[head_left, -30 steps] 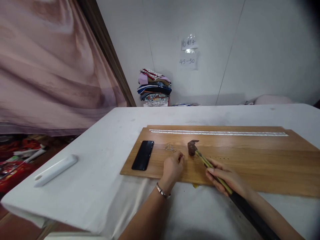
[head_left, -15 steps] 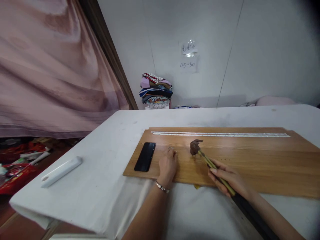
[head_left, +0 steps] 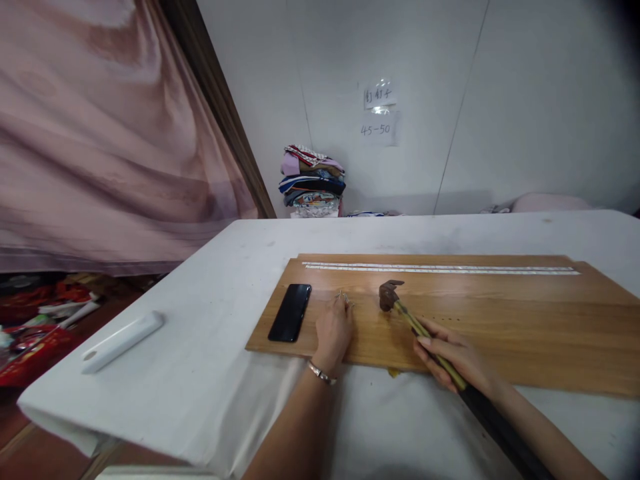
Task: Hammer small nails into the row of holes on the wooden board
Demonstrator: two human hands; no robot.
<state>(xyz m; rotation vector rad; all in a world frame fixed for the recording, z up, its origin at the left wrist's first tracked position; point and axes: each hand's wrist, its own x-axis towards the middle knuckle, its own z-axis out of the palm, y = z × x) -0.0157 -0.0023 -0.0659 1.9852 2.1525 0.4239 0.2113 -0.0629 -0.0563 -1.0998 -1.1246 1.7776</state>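
My right hand [head_left: 453, 350] is wrapped round the handle of a claw hammer [head_left: 410, 317]. Its rusty brown head [head_left: 389, 295] is over the wooden board [head_left: 525, 333], claw pointing away; I cannot tell whether it touches the wood. On the left part of that board, my left hand [head_left: 334, 330] is closed, with its fingertips on a few small metal nails [head_left: 344, 297]. The nails stick out beyond the fingers, and how many are gripped is hidden. A black phone [head_left: 290, 313] lies left of this hand. A row of small dark marks [head_left: 450, 319] shows to the right of the hammer head.
Two thin white strips [head_left: 440, 269] run along the far side of the board. A white plastic handle-like object [head_left: 123, 341] lies on the white-covered table [head_left: 200, 320]. Folded clothes [head_left: 313, 181] are stacked behind the table, and a pink curtain [head_left: 110, 133] hangs at left.
The hammer and my right hand have shifted very slightly left. My left hand stays at the nails with almost no movement.
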